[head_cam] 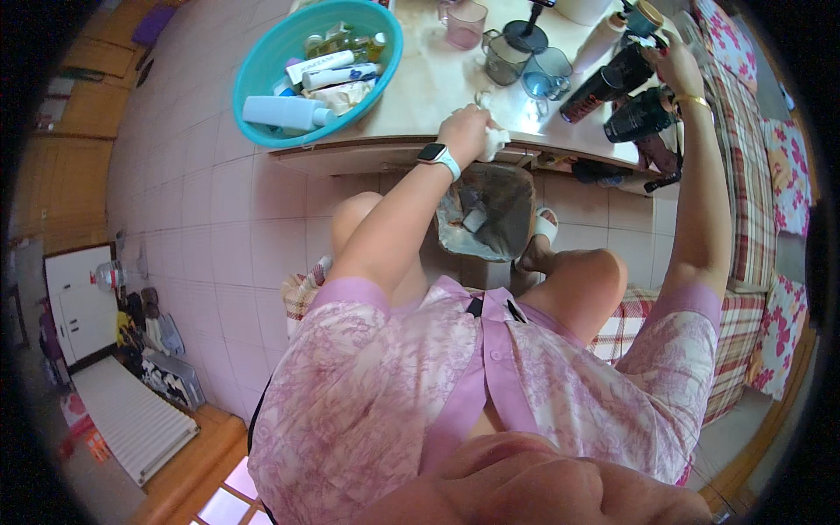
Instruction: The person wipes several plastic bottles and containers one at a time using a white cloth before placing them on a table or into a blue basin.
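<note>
My left hand [464,133] is closed around a crumpled white tissue [497,142] at the table's front edge, above a lined waste bin [487,210]. My right hand [681,64] reaches to the table's right end, its fingers at the top of a black bottle [629,67], which it seems to grip. A slim black bottle [590,96] with reddish lettering leans in front of that one. Below my right wrist is another dark bottle [635,119]. A pale pink bottle [598,43] and a tan-lidded jar [644,20] stand behind.
On the pale table [420,98] are a pink clear cup [464,27], a grey cup [504,62] and a blue cup [546,72]. A turquoise basin [246,85] holds several bottles and tubes at the left. A plaid sofa [751,197] runs along the right.
</note>
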`<state>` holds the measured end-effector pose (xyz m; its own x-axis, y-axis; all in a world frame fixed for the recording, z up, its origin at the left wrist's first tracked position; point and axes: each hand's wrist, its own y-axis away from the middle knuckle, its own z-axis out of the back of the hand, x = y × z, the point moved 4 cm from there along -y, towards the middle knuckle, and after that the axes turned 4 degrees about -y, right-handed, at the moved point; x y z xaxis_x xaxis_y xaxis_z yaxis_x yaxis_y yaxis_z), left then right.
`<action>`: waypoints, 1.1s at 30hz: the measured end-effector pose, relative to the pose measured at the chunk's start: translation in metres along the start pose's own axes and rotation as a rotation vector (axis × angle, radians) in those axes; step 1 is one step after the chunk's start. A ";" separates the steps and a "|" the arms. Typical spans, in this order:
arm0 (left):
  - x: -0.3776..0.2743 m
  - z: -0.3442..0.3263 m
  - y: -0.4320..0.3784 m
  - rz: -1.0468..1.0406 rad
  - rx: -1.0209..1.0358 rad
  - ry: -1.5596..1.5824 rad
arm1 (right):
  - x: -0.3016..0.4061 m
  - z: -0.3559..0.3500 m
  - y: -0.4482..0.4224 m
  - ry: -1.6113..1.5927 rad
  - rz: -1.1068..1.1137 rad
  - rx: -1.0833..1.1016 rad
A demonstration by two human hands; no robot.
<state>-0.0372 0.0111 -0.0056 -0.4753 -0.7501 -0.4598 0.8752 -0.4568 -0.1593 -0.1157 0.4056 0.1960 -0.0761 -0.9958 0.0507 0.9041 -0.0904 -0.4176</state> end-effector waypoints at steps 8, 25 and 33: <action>-0.014 0.062 0.005 0.036 -0.281 0.577 | 0.174 0.006 0.148 -0.835 0.136 -0.024; 0.027 0.224 0.078 0.027 -0.465 -0.096 | 0.272 -0.121 0.203 -1.958 -0.523 0.503; 0.190 0.271 0.093 0.157 0.070 -0.720 | 0.275 -0.104 0.212 -1.955 -0.463 0.564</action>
<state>-0.0711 -0.3038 0.1291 -0.3076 -0.9263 0.2178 0.9414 -0.3295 -0.0718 0.0109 0.1110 0.0267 -0.1825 0.4445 0.8770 0.9824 0.1184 0.1444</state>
